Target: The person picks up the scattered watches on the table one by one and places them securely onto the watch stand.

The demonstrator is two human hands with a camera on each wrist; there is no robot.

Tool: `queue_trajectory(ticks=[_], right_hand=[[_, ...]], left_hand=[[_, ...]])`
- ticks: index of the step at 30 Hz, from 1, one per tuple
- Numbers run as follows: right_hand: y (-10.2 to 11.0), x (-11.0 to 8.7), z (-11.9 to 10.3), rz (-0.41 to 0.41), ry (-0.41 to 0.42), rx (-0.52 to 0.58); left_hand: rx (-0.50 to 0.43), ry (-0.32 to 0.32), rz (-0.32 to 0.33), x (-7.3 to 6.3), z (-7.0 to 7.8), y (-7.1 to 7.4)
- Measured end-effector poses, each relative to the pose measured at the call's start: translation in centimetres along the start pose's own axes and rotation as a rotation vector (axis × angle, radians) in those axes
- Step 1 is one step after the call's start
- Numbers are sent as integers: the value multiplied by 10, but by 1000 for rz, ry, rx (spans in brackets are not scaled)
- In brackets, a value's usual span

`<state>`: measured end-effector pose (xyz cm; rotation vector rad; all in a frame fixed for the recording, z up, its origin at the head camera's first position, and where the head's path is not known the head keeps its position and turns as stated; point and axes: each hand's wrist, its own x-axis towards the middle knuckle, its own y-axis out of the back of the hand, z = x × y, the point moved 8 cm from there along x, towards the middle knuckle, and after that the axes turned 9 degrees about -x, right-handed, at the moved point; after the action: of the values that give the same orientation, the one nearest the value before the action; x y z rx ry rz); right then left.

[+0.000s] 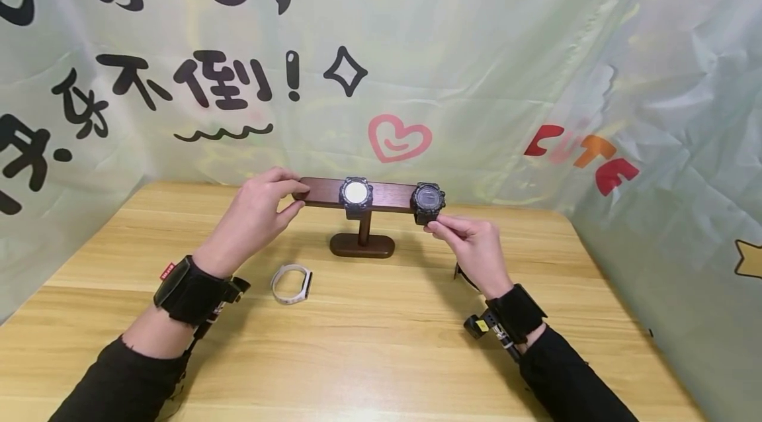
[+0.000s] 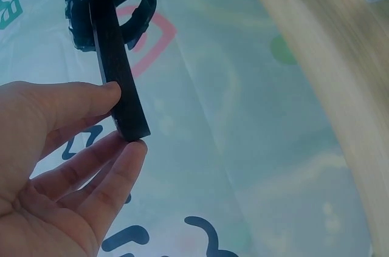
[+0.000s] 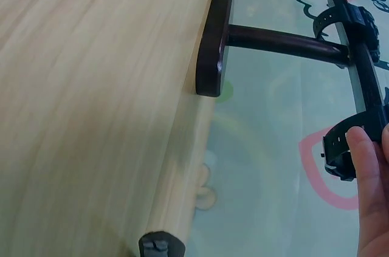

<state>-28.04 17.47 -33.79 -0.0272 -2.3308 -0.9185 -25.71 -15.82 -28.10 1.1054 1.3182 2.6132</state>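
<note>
Brown wooden stand (image 1: 364,227) is upright near the back of the table (image 1: 381,356), 2 black watches (image 1: 356,192) around its bar (image 1: 391,197). Risk imo: a hard tug on the right watch (image 1: 428,196) could slide it off the end, or tip everything, since that base (image 1: 362,247) looks small. Left hand (image 1: 262,204) pinches the bar's left end, thumb against fingers; right hand (image 1: 476,247) pinches the right watch's strap (image 1: 425,217). Hands well apart.

place: draped booth | wood-grain table (image 1: 381,356) | printed cloth (image 1: 488,65) walls
</note>
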Motion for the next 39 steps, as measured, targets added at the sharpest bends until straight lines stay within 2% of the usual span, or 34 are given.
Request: queue_trajectory(ticks=[10, 21, 39], right_hand=[[-14, 3, -5, -21, -28, 43], [-25, 7, -14, -28, -23, 63], [-40, 12, -25, -37, -19, 29]], left_hand=[[5, -3, 1, -1, 1, 0], [1, -12, 6, 0, 1, 1], [1, -19, 5, 0, 0, -1]])
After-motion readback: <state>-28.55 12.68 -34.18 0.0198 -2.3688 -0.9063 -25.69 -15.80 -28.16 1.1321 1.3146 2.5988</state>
